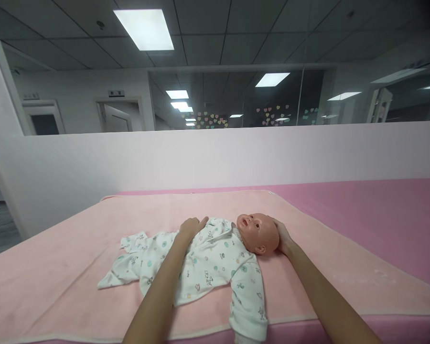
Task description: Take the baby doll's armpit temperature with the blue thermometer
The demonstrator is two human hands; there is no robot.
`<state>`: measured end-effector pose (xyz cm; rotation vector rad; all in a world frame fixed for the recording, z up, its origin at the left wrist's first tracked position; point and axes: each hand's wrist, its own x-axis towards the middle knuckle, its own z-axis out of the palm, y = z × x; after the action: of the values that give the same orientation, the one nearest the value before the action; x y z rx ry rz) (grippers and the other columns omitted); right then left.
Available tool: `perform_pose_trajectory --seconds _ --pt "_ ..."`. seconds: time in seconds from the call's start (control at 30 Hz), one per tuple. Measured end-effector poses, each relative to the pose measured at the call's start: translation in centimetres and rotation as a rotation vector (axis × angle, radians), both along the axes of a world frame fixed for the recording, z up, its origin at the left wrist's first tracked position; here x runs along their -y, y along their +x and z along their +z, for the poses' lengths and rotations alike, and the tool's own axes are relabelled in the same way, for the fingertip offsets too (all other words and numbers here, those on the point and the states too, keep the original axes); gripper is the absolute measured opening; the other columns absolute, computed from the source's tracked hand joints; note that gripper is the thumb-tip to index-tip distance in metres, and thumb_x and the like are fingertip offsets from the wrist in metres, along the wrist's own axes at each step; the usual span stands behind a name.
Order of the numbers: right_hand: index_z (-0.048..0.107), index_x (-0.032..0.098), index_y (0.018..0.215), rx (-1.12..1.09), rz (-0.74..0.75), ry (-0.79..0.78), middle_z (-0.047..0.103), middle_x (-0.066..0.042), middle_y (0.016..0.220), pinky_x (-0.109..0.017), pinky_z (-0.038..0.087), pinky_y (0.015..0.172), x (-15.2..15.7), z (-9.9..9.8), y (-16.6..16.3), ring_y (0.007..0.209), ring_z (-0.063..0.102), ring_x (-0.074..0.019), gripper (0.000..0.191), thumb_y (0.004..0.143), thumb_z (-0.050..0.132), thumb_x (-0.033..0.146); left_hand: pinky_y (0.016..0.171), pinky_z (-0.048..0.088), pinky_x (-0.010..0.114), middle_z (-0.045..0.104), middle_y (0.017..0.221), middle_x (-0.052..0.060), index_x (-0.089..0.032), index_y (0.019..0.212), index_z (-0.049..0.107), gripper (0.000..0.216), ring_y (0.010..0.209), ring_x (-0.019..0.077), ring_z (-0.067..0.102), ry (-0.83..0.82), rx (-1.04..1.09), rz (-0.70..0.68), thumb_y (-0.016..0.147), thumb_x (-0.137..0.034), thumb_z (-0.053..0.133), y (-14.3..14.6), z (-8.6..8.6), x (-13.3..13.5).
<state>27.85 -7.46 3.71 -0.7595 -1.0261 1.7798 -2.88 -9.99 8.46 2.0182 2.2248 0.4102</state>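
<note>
A baby doll [260,234] lies on its back on a peach blanket, its head to the right and its face turned up. It wears a white outfit [215,263] with small coloured prints; one sleeve hangs toward the near edge, and the trouser legs point left. My left hand [193,227] is laid across the doll's torso, thumb on the clothing and the other fingers curled out of sight over its far side. Against the crown of the head, my right hand [283,236] is cupped round it, with its fingers partly hidden behind the head.
The peach blanket [75,248] is spread over a pink padded surface [380,215]. A low white wall [218,157] with glass above it borders the far side. At the left, a grey floor [2,215] shows beyond the wall's end.
</note>
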Motion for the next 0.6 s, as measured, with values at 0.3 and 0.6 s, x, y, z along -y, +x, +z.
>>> perform_pose_trajectory --seconds 0.3,0.6 --pt "0.059 0.016 0.108 -0.06 0.172 0.003 0.061 -0.01 0.11 -0.044 0.04 0.093 2.4 2.3 -0.7 0.103 0.055 -0.0273 0.04 0.078 0.047 0.038 0.069 0.043 0.034 0.065 0.092 0.017 -0.012 0.079 0.064 0.071 0.089 0.0296 0.06 0.005 0.015 -0.008 0.076 -0.066 0.017 -0.1 -0.1 -0.1" --pt "0.061 0.014 0.103 -0.044 0.176 -0.041 0.061 -0.011 0.108 -0.042 0.04 0.094 2.4 2.5 -0.9 0.105 0.054 -0.028 0.038 0.077 0.048 0.038 0.065 0.043 0.032 0.066 0.088 0.016 -0.013 0.076 0.064 0.069 0.085 0.0291 0.06 -0.003 0.027 -0.004 0.076 -0.066 0.019 0.0 0.2 0.1"
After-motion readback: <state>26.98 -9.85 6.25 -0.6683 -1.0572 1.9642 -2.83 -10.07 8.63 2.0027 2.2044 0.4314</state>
